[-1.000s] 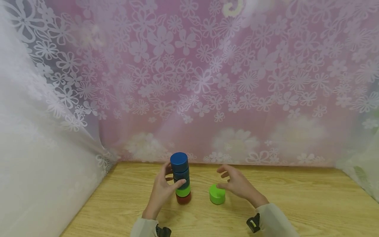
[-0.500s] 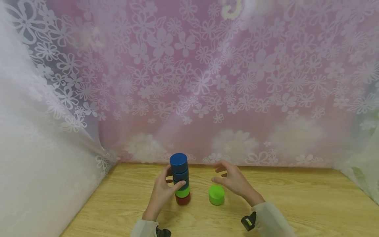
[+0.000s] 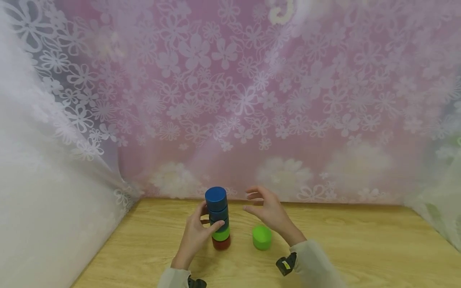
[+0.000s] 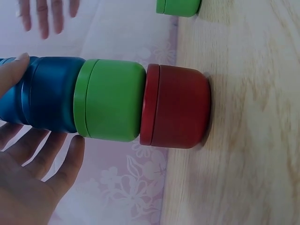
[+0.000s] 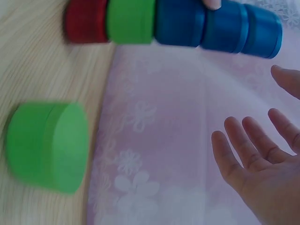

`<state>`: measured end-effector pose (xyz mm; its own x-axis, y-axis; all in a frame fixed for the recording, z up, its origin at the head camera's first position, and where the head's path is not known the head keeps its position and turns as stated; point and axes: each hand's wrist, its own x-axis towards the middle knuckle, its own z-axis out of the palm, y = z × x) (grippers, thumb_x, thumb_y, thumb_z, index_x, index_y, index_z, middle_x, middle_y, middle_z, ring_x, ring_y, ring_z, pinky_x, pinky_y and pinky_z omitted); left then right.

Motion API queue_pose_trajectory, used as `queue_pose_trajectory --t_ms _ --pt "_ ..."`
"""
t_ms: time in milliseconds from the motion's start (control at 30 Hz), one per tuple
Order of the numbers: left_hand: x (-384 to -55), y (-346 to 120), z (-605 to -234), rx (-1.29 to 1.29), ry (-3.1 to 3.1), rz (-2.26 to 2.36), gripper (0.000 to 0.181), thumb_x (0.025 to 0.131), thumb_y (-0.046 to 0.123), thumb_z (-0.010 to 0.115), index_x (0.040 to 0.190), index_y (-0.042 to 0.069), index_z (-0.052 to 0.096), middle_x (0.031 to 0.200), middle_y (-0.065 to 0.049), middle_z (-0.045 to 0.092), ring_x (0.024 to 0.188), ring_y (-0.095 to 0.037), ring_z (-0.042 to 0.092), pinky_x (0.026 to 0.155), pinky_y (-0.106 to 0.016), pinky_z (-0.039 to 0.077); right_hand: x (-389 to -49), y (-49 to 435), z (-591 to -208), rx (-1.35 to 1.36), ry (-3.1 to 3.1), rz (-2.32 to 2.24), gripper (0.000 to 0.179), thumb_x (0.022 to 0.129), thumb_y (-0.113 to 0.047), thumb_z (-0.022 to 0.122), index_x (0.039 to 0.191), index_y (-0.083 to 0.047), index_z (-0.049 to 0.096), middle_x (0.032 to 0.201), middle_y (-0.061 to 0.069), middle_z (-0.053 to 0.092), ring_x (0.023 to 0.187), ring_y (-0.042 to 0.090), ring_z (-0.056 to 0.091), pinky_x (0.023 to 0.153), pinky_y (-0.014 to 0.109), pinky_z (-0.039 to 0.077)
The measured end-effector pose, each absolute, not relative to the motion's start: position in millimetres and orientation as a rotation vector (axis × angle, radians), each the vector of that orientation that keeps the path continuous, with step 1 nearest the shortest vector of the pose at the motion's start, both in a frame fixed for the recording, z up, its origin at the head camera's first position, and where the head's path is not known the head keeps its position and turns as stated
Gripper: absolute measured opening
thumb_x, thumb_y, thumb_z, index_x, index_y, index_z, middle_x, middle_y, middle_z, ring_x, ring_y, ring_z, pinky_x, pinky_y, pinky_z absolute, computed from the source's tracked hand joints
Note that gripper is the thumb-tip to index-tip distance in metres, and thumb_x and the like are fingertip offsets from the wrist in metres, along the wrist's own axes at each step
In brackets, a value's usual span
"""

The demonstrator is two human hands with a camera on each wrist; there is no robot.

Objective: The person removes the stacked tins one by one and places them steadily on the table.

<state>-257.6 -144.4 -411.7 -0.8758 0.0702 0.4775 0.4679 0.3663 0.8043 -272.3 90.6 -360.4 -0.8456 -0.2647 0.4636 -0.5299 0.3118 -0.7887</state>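
Observation:
An upright stack of small lidded canisters stands on the table. At its foot is a red canister (image 3: 221,244) (image 4: 180,108), then a green canister (image 3: 221,234) (image 4: 115,101), and three blue canisters (image 3: 216,200) (image 5: 180,22) above. My left hand (image 3: 194,232) (image 4: 28,173) grips the blue part, thumb on the near side and fingers round the far side. A second green canister (image 3: 261,238) (image 5: 44,145) sits alone to the right of the stack. Above and behind it, my right hand (image 3: 270,210) (image 5: 262,164) hovers with spread, slightly bent fingers, touching nothing.
The wooden table (image 3: 342,240) ends at the back against a pink flowered curtain (image 3: 230,100). White sheeting (image 3: 43,192) hangs along the left side, and similar cloth hangs at the right. Dark wrist cameras (image 3: 286,264) are strapped to both wrists.
My right hand has moved left and up, away from the lone green canister and toward the top of the stack. The left hand and the stack have hardly moved.

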Motion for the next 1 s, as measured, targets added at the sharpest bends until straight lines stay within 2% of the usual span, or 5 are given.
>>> queue_pose_trajectory --t_ms 333,700,833,1000 --pt "-257.8 -147.7 -412.1 -0.471 -2.292 -1.518 0.064 0.089 0.014 0.082 0.142 -0.002 0.049 0.125 -0.020 0.065 0.110 -0.038 0.063 0.086 -0.049 0.057 -267.9 63.4 -351.3 0.715 -2.300 1.588 0.042 0.089 -0.008 0.079 0.128 -0.005 0.062 0.124 0.010 0.064 0.115 0.031 0.061 0.095 0.054 0.051" --pt "-259.4 -143.5 -413.5 -0.480 -2.297 -1.499 0.065 0.090 0.014 0.080 0.144 -0.001 0.048 0.125 -0.020 0.064 0.109 -0.037 0.064 0.084 -0.048 0.058 -268.5 51.0 -351.4 0.808 -2.297 1.652 0.052 0.090 -0.010 0.078 0.137 -0.004 0.057 0.134 0.020 0.060 0.120 0.039 0.059 0.096 0.061 0.049" --pt "-259.4 -143.6 -414.0 -0.485 -2.284 -1.508 0.065 0.090 0.014 0.080 0.144 0.000 0.048 0.127 -0.020 0.064 0.110 -0.038 0.063 0.084 -0.047 0.058 -269.0 46.0 -350.8 0.841 -2.284 1.686 0.052 0.091 -0.011 0.077 0.138 -0.005 0.055 0.133 0.019 0.060 0.120 0.039 0.059 0.096 0.064 0.048" --pt "-258.6 -144.9 -414.6 -0.490 -2.283 -1.508 0.063 0.090 0.014 0.080 0.144 0.001 0.048 0.127 -0.021 0.063 0.111 -0.038 0.063 0.083 -0.046 0.058 -270.3 40.7 -350.2 0.898 -2.248 1.681 0.053 0.091 -0.009 0.078 0.137 -0.001 0.055 0.131 0.017 0.061 0.121 0.038 0.058 0.100 0.061 0.046"
